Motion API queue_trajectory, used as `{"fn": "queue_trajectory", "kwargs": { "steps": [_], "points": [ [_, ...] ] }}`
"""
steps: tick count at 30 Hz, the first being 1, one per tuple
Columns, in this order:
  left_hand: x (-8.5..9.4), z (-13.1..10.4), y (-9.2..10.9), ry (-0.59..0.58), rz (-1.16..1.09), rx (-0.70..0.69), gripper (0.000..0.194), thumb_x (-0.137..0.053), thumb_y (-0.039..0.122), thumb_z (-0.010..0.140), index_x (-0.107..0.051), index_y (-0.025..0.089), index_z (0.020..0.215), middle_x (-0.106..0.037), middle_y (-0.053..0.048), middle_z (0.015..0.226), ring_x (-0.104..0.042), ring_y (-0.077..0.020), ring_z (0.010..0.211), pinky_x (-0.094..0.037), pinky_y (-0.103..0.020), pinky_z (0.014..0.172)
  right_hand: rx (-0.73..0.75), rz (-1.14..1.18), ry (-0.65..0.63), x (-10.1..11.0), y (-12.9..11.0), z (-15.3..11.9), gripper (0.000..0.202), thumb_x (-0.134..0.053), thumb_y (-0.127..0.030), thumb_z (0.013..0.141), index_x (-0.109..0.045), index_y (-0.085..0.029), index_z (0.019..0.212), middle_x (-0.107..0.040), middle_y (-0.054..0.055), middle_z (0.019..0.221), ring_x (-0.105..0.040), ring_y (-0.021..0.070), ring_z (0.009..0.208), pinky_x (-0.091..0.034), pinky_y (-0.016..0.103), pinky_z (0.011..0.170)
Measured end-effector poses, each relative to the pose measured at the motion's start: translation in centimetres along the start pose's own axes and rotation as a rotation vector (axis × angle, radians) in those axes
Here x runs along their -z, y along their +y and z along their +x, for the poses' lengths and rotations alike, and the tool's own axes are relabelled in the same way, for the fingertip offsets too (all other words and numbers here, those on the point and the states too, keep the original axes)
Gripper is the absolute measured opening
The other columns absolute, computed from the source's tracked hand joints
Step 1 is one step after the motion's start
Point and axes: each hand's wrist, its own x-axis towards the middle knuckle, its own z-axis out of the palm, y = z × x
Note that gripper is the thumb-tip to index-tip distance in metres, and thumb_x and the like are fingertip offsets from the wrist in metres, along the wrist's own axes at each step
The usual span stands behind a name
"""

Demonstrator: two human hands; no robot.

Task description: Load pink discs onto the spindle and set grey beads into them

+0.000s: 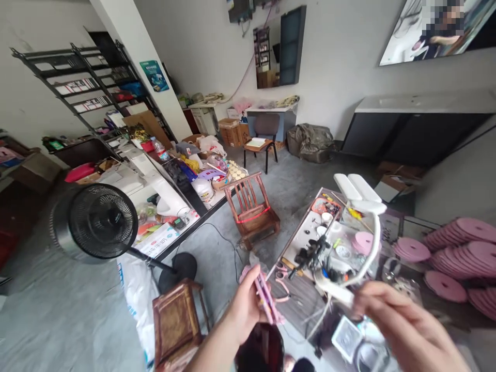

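My left hand (246, 305) is closed around a few thin pink discs (265, 299), held edge-on above the lower middle of the view. My right hand (399, 315) is over the worktable, its fingers curled together and slightly blurred. Whatever may be between those fingertips is hidden. Beside them is the lower arm of a white desk lamp (372, 248); I cannot tell whether they touch it. Pink-handled pliers (282, 289) lie on the table just right of the held discs. Small white trays and cups surround a cluster of black tools (313, 253).
Stacks of pink discs (465, 253) stand at the right. A wooden chair (251, 212) is beyond the table, and a wooden stool (178, 325) is at lower left. A black floor fan (103, 222) and a cluttered low platform (186, 227) are on the left.
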Motion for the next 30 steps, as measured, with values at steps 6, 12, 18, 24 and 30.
{"fn": "queue_trajectory", "kwargs": {
  "steps": [6, 12, 18, 24, 30],
  "points": [
    [0.7, -3.0, 0.2, -0.139, 0.204, 0.06, 0.041, -0.036, 0.055, 0.084, -0.048, 0.018, 0.073, -0.047, 0.004, 0.054, -0.05, -0.013, 0.042, -0.045, -0.027, 0.041, -0.135, 0.423, -0.395, -9.3, -6.8, -3.0, 0.028, -0.065, -0.047, 0.073, -0.06, -0.019, 0.07, -0.054, -0.001, 0.064, -0.046, 0.0115, 0.063, -0.04, 0.023, 0.063],
    [3.2, -4.5, 0.3, -0.153, 0.264, 0.053, 0.044, -0.038, 0.059, 0.081, -0.049, 0.017, 0.071, -0.048, 0.003, 0.051, -0.053, -0.0145, 0.042, -0.043, -0.027, 0.044, -0.1, 0.449, -0.438, -11.7, -6.9, -4.3, 0.024, -0.064, -0.042, 0.076, -0.061, -0.018, 0.073, -0.056, -0.001, 0.067, -0.048, 0.01, 0.063, -0.041, 0.022, 0.064],
    [4.8, -5.5, 0.1, -0.196, 0.256, 0.073, 0.044, -0.037, 0.06, 0.081, -0.046, 0.018, 0.071, -0.048, 0.003, 0.047, -0.055, -0.0167, 0.041, -0.043, -0.027, 0.045, -0.127, 0.406, -0.481, -13.6, -6.7, -5.3, 0.023, -0.06, -0.041, 0.08, -0.059, -0.019, 0.075, -0.057, -0.001, 0.064, -0.05, 0.0105, 0.062, -0.043, 0.023, 0.063],
    [5.9, -5.9, -0.1, -0.21, 0.249, 0.078, 0.048, -0.035, 0.062, 0.08, -0.047, 0.017, 0.071, -0.05, 0.002, 0.048, -0.056, -0.0165, 0.042, -0.042, -0.026, 0.042, -0.121, 0.389, -0.558, -14.1, -6.9, -5.6, 0.023, -0.059, -0.04, 0.081, -0.058, -0.017, 0.077, -0.058, -0.001, 0.069, -0.053, 0.0106, 0.065, -0.043, 0.024, 0.066],
    [6.1, -5.5, -0.3, -0.187, 0.397, 0.147, 0.061, -0.031, 0.07, 0.077, -0.055, 0.015, 0.066, -0.053, -0.003, 0.049, -0.052, -0.0139, 0.042, -0.045, -0.024, 0.035, -0.116, 0.248, -0.728, -13.3, -8.0, -5.1, 0.027, -0.055, -0.044, 0.082, -0.056, -0.017, 0.082, -0.06, 0.003, 0.076, -0.054, 0.0145, 0.071, -0.041, 0.028, 0.07]
  ]
}}
